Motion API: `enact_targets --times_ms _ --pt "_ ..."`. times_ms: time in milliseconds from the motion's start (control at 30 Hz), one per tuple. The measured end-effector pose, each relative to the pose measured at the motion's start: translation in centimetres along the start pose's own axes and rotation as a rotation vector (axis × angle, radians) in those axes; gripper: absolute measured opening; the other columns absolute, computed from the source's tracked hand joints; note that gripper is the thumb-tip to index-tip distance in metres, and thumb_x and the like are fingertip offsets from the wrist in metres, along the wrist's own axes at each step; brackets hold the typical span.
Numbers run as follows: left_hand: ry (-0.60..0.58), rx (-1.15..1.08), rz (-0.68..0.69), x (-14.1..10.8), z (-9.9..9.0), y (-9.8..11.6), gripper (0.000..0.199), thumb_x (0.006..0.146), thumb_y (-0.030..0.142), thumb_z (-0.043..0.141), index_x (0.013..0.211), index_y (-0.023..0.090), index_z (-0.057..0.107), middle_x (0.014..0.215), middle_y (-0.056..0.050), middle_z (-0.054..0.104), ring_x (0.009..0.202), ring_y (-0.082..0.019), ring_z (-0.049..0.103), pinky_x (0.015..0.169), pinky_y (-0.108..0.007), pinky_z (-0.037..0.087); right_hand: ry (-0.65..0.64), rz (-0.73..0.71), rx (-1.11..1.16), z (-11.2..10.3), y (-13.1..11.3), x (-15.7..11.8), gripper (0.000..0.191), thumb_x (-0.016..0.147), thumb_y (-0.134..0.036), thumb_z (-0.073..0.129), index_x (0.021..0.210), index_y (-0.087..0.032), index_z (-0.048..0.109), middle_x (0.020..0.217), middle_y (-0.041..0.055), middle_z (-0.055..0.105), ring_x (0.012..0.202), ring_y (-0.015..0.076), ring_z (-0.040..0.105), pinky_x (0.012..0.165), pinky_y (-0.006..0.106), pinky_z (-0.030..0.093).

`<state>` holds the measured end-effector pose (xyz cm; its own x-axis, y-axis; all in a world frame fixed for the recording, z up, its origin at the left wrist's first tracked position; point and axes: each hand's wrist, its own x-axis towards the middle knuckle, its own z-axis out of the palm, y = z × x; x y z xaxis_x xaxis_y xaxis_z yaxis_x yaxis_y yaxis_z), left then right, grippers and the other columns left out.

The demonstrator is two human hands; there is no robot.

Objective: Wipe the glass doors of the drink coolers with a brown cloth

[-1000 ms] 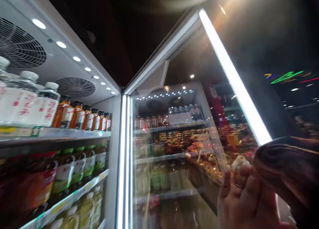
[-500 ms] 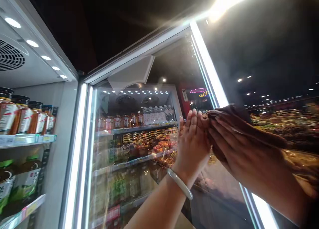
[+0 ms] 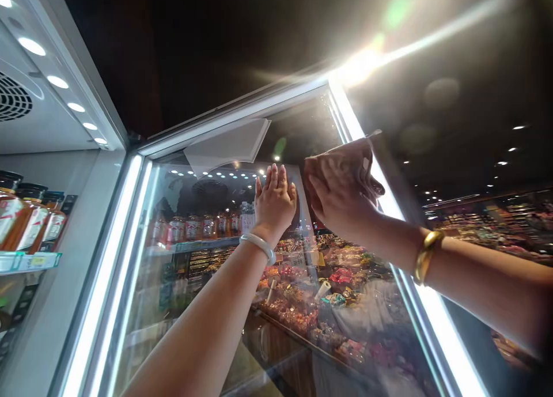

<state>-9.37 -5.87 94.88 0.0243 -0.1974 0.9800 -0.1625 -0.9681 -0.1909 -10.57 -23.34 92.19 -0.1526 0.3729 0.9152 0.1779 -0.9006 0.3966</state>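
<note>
A glass door (image 3: 354, 316) with bright light strips along its frame stands swung out in front of me. My left hand (image 3: 275, 200), with a pale bangle at its wrist, lies flat against the glass, fingers stretched upward and nothing in it. Higher and to the right, my right hand (image 3: 341, 204) presses a brown cloth (image 3: 345, 158) on the pane near the lit right edge. Its fingers lie over the cloth, part of which bunches beside the frame. A gold bangle (image 3: 427, 257) circles the right wrist.
At left, an open refrigerated cabinet holds dark-lidded bottles (image 3: 32, 221) on a shelf (image 3: 34, 263), below a round fan grille (image 3: 12, 97). A white sheet (image 3: 233, 146) shows at the top of the pane. Packaged goods (image 3: 294, 305) appear through or reflected in the glass.
My hands have moved apart. The left has shifted left and a little up, while the right has carried the cloth up and left across the glass. The view has tilted slightly.
</note>
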Motion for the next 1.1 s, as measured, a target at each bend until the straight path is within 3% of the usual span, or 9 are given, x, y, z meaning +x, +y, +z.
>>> enact_targets --times_ms 100,200,300,367,567,767,867,967,1100 --pt "-0.005 0.011 0.057 -0.2 -0.2 -1.6 0.062 0.107 0.035 0.024 0.165 0.015 0.025 0.174 -0.009 0.022 0.162 -0.021 0.016 0.134 -0.049 0.009 -0.039 -0.112 0.01 1.1 -1.1 1.5 0.062 0.104 -0.039 0.038 0.157 -0.007 0.042 0.17 0.0168 0.031 0.161 0.0334 0.022 0.132 0.056 0.024" --pt "0.016 0.011 0.05 0.2 -0.3 -3.3 0.061 0.108 0.037 0.022 0.166 0.017 0.025 0.174 -0.008 0.021 0.163 -0.02 0.015 0.134 -0.05 0.008 -0.046 -0.119 0.017 1.2 0.6 4.8 0.063 0.103 -0.044 0.04 0.158 -0.013 0.044 0.169 0.0127 0.035 0.16 0.0323 0.026 0.132 0.055 0.022" --pt "0.007 -0.008 0.007 1.1 -0.2 -4.6 0.061 0.108 0.038 0.024 0.166 0.019 0.023 0.175 -0.008 0.02 0.163 -0.02 0.014 0.134 -0.049 0.007 0.016 0.186 0.01 1.3 2.6 6.6 0.07 0.1 -0.058 0.043 0.156 -0.017 0.047 0.17 0.0154 0.033 0.157 0.0434 0.027 0.125 0.07 0.021" --pt "0.001 -0.018 -0.006 1.7 0.0 -5.0 0.062 0.108 0.038 0.025 0.167 0.018 0.022 0.175 -0.009 0.02 0.163 -0.021 0.013 0.134 -0.049 0.009 0.038 0.271 0.011 1.8 2.0 6.3 0.074 0.098 -0.062 0.045 0.156 -0.016 0.047 0.17 0.0188 0.03 0.155 0.0483 0.027 0.121 0.077 0.022" --pt "0.01 -0.046 0.023 2.5 -0.1 -6.1 0.06 0.107 0.032 0.025 0.166 0.023 0.025 0.174 -0.007 0.022 0.163 -0.022 0.016 0.133 -0.054 0.011 -0.03 -0.047 0.014 3.2 -3.2 7.3 0.063 0.105 -0.048 0.033 0.161 -0.018 0.039 0.172 0.0116 0.03 0.16 0.0327 0.024 0.129 0.057 0.026" --pt "0.037 -0.054 -0.072 2.6 -0.3 -9.2 0.058 0.107 0.034 0.024 0.165 0.025 0.029 0.175 -0.007 0.022 0.163 -0.024 0.016 0.133 -0.057 0.015 0.038 0.033 0.095 4.0 -1.7 8.4 0.069 0.103 -0.059 0.034 0.159 -0.019 0.041 0.171 0.0152 0.031 0.157 0.0462 0.023 0.12 0.082 0.009" --pt "0.021 -0.04 -0.053 2.1 -0.2 -10.2 0.059 0.107 0.031 0.025 0.165 0.022 0.027 0.175 -0.007 0.021 0.163 -0.024 0.015 0.133 -0.054 0.014 0.07 -0.022 0.125 4.8 -4.5 7.4 0.064 0.104 -0.052 0.038 0.157 -0.017 0.045 0.171 0.0154 0.031 0.159 0.0413 0.022 0.124 0.074 0.013" --pt "-0.004 -0.018 -0.055 1.4 -0.2 -11.7 0.06 0.106 0.028 0.027 0.165 0.021 0.027 0.175 -0.006 0.021 0.163 -0.025 0.014 0.134 -0.052 0.014 0.023 -0.128 0.157 5.1 -7.5 8.9 0.063 0.102 -0.046 0.041 0.156 -0.013 0.046 0.169 0.0152 0.034 0.158 0.0368 0.027 0.126 0.064 0.024" --pt "-0.033 -0.024 -0.101 0.3 -0.6 -14.2 0.058 0.108 0.032 0.026 0.166 0.032 0.024 0.176 0.002 0.02 0.163 -0.022 0.012 0.134 -0.052 0.014 0.065 -0.096 0.081 4.5 -7.0 12.1 0.083 0.095 -0.058 0.018 0.15 -0.006 0.052 0.163 0.0184 0.04 0.148 0.0445 0.039 0.117 0.065 0.027"
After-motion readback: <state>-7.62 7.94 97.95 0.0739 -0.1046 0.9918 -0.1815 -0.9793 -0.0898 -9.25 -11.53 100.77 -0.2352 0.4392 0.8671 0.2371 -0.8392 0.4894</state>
